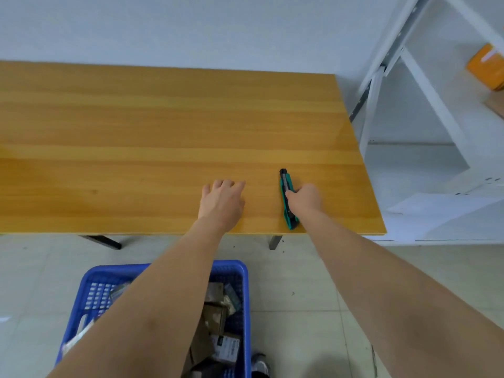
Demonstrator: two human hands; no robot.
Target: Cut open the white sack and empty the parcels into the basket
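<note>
- Our right hand (304, 196) lies on the green and black utility knife (288, 199), fingers curled over the middle of its handle; we cannot tell whether they are clamped around it or only resting on top.
- The knife lies flat on the tabletop (136, 126) near the front edge, toward the right front corner, its black tip pointing at the far edge and its tail end just short of the front edge.
- Our left hand (222, 199) rests palm down on the tabletop, fingers loosely spread and holding nothing, near the front edge and left of the knife, with a strip of bare wood between them.
- Both forearms reach in from below, crossing the front edge of the tabletop.
- On the tiled floor (300, 282) in front of the table stands the blue plastic basket (242, 268), partly hidden by our left forearm.
- Inside the basket lie brown and grey parcels (215, 315), heaped against its right wall.
- The white sack shows nowhere in our view.
- Past the right edge of the tabletop stands a white metal shelf (425, 85) with an orange package (486, 66) on it.
</note>
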